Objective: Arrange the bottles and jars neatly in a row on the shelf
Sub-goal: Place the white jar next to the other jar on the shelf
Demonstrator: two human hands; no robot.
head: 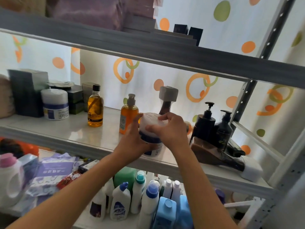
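Observation:
Both hands grip a white jar with a blue band, at the front edge of the middle shelf. My left hand wraps its left side; my right hand covers its lid and right side. A matching white jar stands far left. An amber bottle with a black cap and an orange pump bottle stand upright. A brown bottle with a grey cap rises behind the jar. Two dark pump bottles stand at the right. Another brown bottle lies on its side.
Dark boxes and small packs fill the shelf's back left. The upper shelf beam hangs close overhead. A metal upright bounds the right side. Below, several cleaning bottles and purple packets crowd the lower shelf.

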